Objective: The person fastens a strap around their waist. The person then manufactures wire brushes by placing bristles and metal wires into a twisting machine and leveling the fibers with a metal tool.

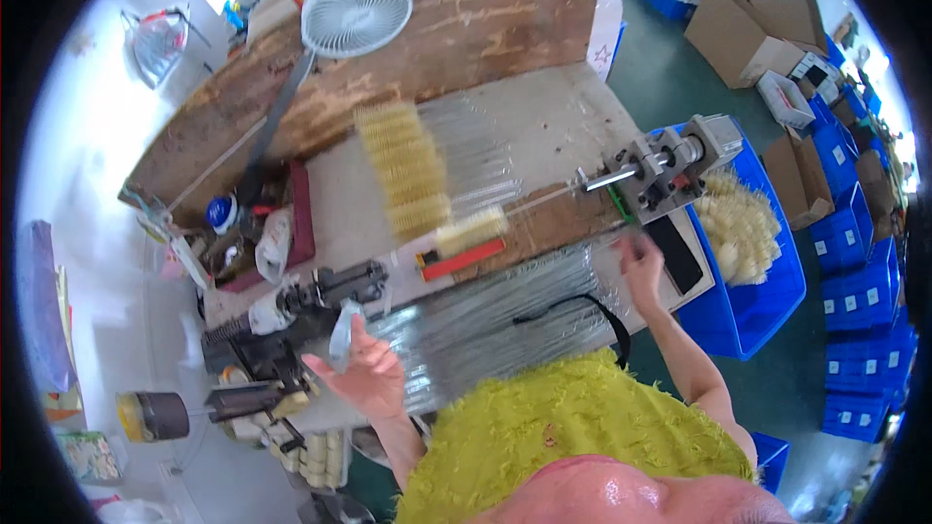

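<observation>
My left hand (367, 371) is raised over the near left of the bench, its fingers spread, with a pale bluish cover (342, 335) on one finger. It holds nothing that I can see. My right hand (642, 267) is closed, its fingers bent together beside a black pad (674, 254), just below a motorised machine with a steel shaft (670, 167); what the fingers hold, if anything, is too small and blurred to name. Between the hands lie a bristle strip (472, 231) and a red bar (464, 260). Long thin metal wires (485, 335) spread along the near edge.
Rows of cream bristle brushes (403, 170) lie farther back, with more wires (476, 150) alongside. A dark clamp-like machine (335, 286) stands at left, under a fan (356, 5). At right a blue bin (752, 315) holds brushes; a black strap (582, 299) crosses the near wires.
</observation>
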Available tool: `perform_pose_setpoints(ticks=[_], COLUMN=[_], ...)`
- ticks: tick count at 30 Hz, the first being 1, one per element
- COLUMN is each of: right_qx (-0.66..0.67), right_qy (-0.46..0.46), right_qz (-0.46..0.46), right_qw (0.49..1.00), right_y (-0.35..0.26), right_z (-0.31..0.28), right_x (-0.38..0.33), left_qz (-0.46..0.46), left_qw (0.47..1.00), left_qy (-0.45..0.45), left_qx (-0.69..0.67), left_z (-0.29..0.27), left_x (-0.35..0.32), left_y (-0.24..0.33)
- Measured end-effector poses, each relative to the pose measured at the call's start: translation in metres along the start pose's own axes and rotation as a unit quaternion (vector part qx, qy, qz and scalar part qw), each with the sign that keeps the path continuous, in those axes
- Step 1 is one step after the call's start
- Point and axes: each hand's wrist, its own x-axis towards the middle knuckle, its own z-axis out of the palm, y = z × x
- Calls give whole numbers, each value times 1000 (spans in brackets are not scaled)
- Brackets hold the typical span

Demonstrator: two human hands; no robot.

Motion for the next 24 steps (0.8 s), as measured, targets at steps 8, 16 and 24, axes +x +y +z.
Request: perform_pose_setpoints(ticks=[8,16,24], right_qx=[205,-364,-314], right_qy=[-73,-344,-338], right_qz=[-276,-459,-418], right_qw=[936,734,783], right_y=[-236,-130,-110], right_z=[-17,109,212], right_x=[-9,63,95], left_qz=[63,97,181], left_qw=[571,642,394], left_qy=[-189,139,29], left_qx=[797,748,901], left_z=[56,45,42], left_x=[66,20,72], left_y=[-94,-8,-26])
